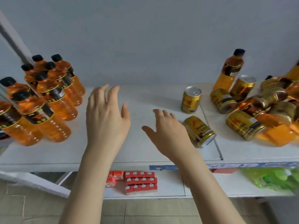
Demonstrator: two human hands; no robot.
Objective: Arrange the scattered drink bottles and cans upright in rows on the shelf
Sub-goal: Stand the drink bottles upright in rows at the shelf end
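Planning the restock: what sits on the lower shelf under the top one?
Red cartons in rows below the left hand, and green packaging at the right. The top shelf covers everything farther back.

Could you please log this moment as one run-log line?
left hand: open, empty | right hand: open, beside lying gold can | orange bottles: upright, left | pile: unsorted, right
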